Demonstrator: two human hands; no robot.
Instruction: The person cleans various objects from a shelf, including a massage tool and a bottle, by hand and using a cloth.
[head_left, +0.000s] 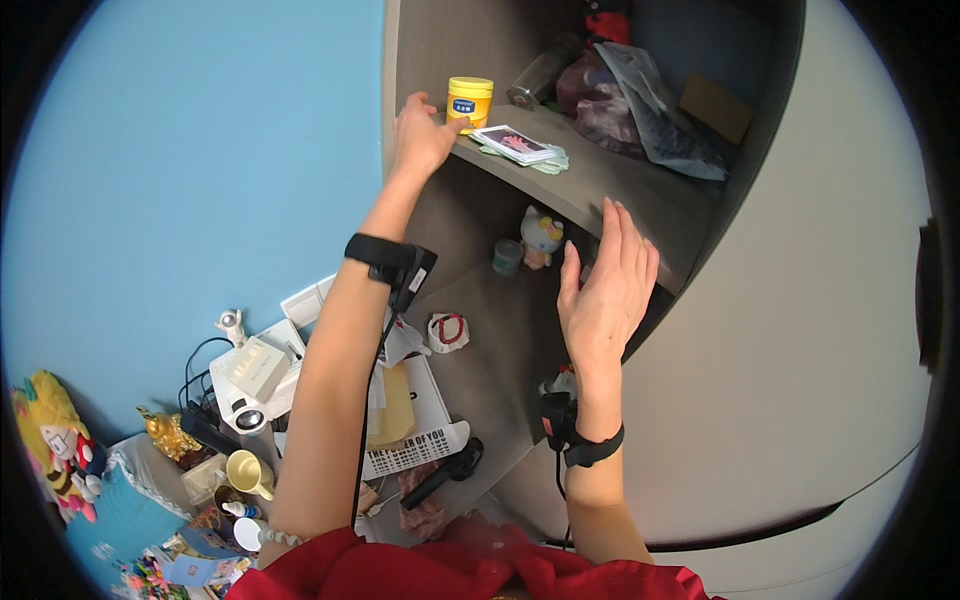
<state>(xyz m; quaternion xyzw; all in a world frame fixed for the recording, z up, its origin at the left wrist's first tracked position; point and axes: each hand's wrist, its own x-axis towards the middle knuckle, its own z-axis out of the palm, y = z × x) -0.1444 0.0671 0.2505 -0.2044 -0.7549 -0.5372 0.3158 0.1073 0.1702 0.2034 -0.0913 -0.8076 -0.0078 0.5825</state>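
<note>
On the upper wooden shelf (600, 161) stands a yellow plastic jar (470, 99) with a yellow lid and a blue label bearing writing. My left hand (426, 135) is at the jar's left side. Its thumb overlaps the jar's lower front, while the other fingers extend left of it, apart from its wall. Whether the thumb presses on the jar cannot be seen. Beside the jar lies a loose stack of printed cards (517, 145). Holding nothing, my right hand (609, 289) is raised before the shelf's front edge, thumb spread from the fingers.
Deeper on the shelf are a clear bottle (534, 79) and plastic bags (607, 105). Below sit a cat figurine (540, 232) and a small clear jar (508, 257). The desk holds a red bracelet (450, 328), white box (420, 442), projector (251, 412) and yellow mug (247, 472).
</note>
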